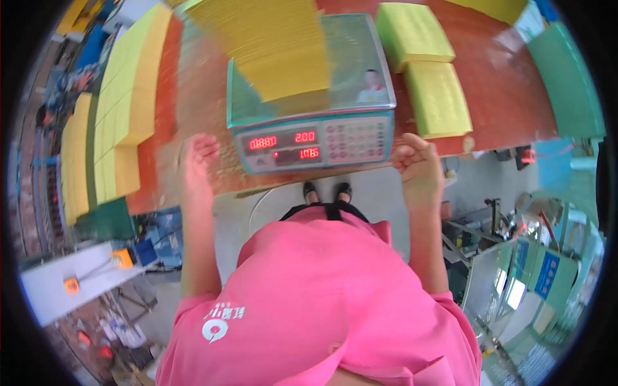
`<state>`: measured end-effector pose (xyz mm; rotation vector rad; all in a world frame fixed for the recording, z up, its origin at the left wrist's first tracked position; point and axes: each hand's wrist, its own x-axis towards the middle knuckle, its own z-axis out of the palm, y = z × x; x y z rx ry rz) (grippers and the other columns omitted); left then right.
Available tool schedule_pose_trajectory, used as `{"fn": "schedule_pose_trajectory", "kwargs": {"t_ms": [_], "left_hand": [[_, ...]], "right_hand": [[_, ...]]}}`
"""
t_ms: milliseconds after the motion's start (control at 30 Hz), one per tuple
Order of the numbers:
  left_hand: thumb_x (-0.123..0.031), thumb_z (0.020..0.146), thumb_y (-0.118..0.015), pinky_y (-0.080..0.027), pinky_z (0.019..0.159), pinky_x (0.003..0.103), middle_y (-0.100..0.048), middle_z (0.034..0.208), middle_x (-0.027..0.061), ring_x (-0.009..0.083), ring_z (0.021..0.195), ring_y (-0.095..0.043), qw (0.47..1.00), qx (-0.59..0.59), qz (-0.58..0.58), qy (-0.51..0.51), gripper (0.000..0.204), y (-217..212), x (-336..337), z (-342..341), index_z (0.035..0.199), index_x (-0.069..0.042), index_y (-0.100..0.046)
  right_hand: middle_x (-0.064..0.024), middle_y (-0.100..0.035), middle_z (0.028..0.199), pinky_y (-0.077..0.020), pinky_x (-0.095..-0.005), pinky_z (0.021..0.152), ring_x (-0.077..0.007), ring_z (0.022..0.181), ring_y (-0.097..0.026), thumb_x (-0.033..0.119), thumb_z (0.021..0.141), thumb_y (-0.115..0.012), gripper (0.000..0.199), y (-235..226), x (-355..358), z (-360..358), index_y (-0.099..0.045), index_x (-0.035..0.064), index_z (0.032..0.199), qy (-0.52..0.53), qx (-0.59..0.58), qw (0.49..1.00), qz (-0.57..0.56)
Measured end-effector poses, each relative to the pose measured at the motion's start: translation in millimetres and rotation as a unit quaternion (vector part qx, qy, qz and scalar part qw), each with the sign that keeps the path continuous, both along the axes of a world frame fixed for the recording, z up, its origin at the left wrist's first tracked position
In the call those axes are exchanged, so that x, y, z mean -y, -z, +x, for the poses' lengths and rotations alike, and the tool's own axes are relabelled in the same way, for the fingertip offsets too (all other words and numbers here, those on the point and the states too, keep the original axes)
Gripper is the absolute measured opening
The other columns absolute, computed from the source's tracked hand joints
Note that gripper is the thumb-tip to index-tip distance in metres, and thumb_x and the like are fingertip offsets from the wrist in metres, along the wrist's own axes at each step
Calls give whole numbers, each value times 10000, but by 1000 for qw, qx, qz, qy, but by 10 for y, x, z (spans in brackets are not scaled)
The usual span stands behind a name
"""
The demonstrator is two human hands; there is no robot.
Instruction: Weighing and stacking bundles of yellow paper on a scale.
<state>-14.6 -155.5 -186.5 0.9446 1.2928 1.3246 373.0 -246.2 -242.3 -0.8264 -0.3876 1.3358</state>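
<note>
A digital scale (360, 143) with a teal body, a keypad and a red lit display stands on the red-brown table in front of me. On its metal pan rests a tall stack of yellow paper (277, 51), tilted in view and running out at the top edge. My left hand (201, 153) hovers at the scale's left front corner, slightly blurred, its fingers loosely bent and nothing in them. Off the right front corner is my right hand (418, 159), fingers half curled and holding nothing. Neither hand touches the stack or the scale.
Two yellow paper stacks (439, 100) lie right of the scale. Rows of yellow blocks (122, 109) line the table's left side. A green panel (566, 83) stands at the far right. Behind the table's front edge (309, 175) are my feet on the grey floor.
</note>
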Motion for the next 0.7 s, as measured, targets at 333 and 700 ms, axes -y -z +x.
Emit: {"fn": "schedule_pose_trajectory", "kwargs": {"t_ms": [333, 700], "left_hand": [[-36, 831, -665, -524, 824, 342, -661, 984, 145, 283, 921, -655, 789, -271, 327, 443, 159, -310, -57, 2409, 985, 2, -653], [-153, 707, -794, -458, 890, 433, -585, 1145, 126, 326, 1078, -553, 661, -497, 421, 371, 320, 200, -249, 3687, 935, -55, -591]], "right_hand": [[-113, -662, 887, -472, -313, 741, -185, 796, -613, 261, 1009, -468, 364, 29, 381, -81, -598, -49, 1148, 29, -32, 999, -8], [-93, -676, 888, -516, -297, 757, -168, 810, -642, 200, 1005, -477, 301, 275, 1125, 131, -606, -35, 1141, 124, -83, 984, -96]]}}
